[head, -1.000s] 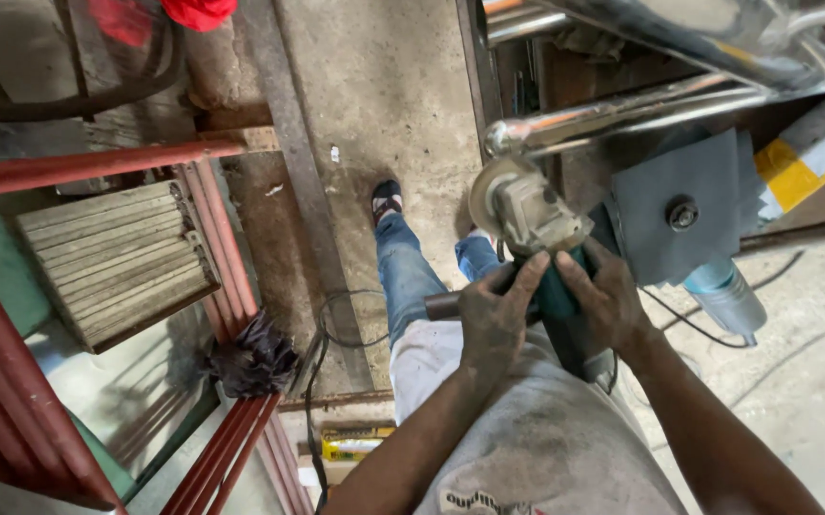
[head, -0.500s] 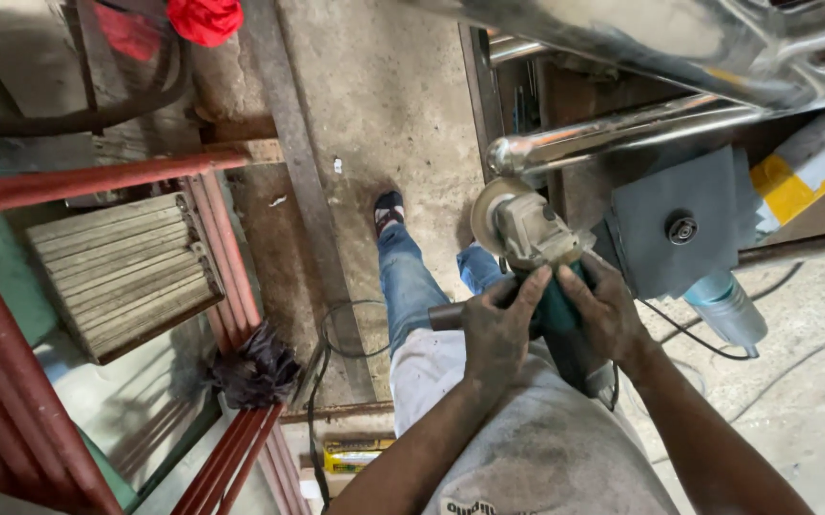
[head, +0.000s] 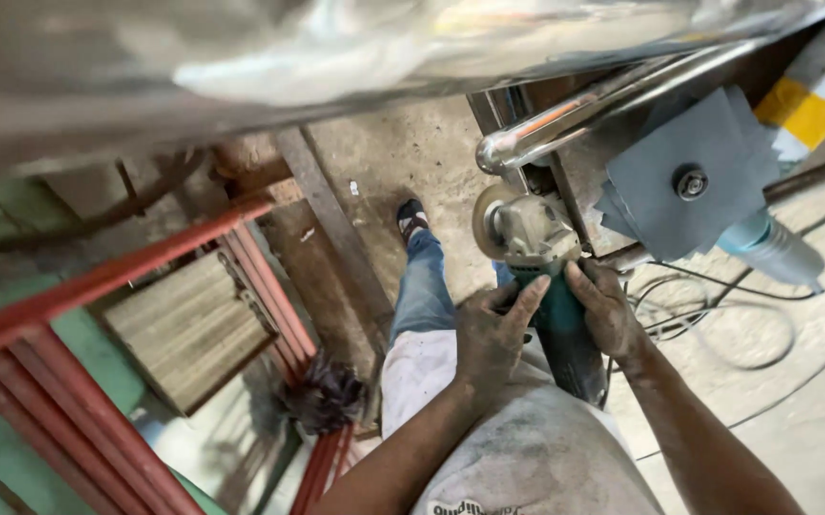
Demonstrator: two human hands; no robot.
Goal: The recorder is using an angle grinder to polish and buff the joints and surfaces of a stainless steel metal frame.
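Note:
I hold a teal-bodied angle grinder [head: 538, 250] with both hands at waist height. My left hand [head: 491, 329] wraps its body and side handle from the left. My right hand [head: 605, 307] grips the body from the right. The grinder's round disc [head: 485, 219] sits just under the rounded end of a shiny steel tube [head: 565, 119]; whether they touch is unclear. Below the tool I see my jeans leg and shoe [head: 412, 217] on the concrete floor.
A second power tool with square grey flap sheets [head: 689, 181] and a light blue body lies at right, its cords looping on the floor. Red-painted metal bars [head: 98, 286] run at left beside a stack of flat strips [head: 184, 329]. A blurred shiny metal surface fills the top.
My view has moved closer under the shiny metalwork, which now covers the top. The grinder's disc has come up nearer the steel tube's end. Both hands keep their grip.

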